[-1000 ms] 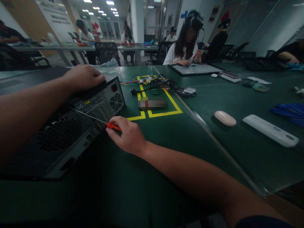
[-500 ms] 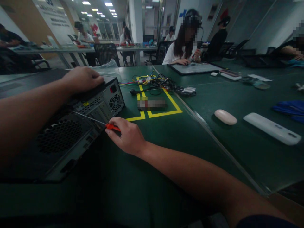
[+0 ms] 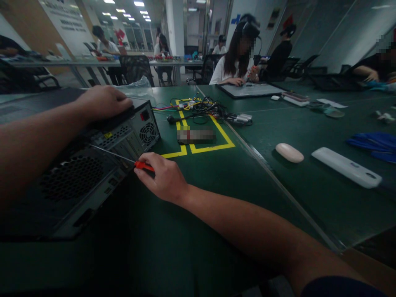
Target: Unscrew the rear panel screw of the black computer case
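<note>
A black desktop computer case [image 3: 93, 173] lies on its side on the green table [image 3: 192, 231], its rear panel with fan grilles facing me. My left hand [image 3: 103, 103] rests palm down on the case's top far edge, fingers curled over it. My right hand [image 3: 162, 177] is closed around the red handle of a screwdriver [image 3: 123, 159]. The thin metal shaft points left, with its tip against the rear panel.
Yellow tape [image 3: 204, 146] marks a rectangle on the table, with tangled cables [image 3: 204, 109] at its far end. A pale oval object [image 3: 289, 152] and a long white object [image 3: 346, 167] lie to the right. Another person [image 3: 236, 57] works across the table; others sit farther back.
Both hands and the screwdriver stay in place on the case. The view has shifted slightly, so everything sits a little further left in the picture.
</note>
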Demonstrator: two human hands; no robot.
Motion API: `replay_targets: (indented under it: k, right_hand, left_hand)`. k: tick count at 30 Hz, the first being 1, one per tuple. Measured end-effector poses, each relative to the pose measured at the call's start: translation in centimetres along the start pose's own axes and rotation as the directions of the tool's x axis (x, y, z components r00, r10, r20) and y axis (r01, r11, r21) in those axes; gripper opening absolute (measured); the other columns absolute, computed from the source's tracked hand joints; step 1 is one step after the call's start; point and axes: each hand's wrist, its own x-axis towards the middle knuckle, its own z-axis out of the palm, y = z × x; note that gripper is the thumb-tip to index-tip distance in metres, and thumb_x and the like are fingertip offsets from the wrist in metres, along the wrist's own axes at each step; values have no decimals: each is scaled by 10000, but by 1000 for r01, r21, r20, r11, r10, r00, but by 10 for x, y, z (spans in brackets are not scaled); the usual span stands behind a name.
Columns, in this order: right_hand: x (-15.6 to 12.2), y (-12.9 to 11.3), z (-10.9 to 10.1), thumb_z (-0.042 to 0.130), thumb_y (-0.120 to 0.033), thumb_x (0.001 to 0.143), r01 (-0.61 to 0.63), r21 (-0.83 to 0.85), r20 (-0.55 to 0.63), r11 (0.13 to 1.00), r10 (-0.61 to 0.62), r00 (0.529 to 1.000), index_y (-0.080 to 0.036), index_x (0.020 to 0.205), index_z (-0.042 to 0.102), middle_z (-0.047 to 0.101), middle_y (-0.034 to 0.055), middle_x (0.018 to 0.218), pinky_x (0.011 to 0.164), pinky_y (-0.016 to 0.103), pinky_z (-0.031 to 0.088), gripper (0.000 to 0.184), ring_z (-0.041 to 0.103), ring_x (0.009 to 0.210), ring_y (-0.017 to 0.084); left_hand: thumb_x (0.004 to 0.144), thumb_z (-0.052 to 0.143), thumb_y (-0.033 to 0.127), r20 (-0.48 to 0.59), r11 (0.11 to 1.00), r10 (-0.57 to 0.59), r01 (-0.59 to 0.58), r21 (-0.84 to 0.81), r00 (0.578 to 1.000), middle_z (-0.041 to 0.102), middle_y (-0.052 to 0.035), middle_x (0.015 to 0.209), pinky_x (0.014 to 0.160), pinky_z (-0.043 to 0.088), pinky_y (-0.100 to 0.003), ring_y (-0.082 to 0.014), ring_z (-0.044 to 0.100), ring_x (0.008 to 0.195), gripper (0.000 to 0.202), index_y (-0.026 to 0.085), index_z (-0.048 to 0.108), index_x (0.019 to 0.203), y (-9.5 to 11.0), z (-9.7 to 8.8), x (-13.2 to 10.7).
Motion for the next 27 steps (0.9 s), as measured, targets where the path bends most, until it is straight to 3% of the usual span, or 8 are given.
replay_targets:
  k: [15,27]
  right_hand:
    - [0,2,2,432,-384,918,8,8,-28,1000,-8,1000,-172,1079,479,623,31,990,821,241,471,270,611,932,127]
    - [-1,1,0,431,-392,917,-6,-19,-42,1000,5,999,-179,1098,493,633,32,1023,819,244,467,287,611,928,130]
  left_hand:
    - [852,263,541,-7,999,48,-48,25,999,636,-134,829,690,431,-364,-249,568,762,616,118,698,962,-3,0,3]
    - [842,267,535,-15,999,42,-42,16,999,647,-146,887,709,422,-368,-262,572,808,612,124,699,979,-1,-2,1]
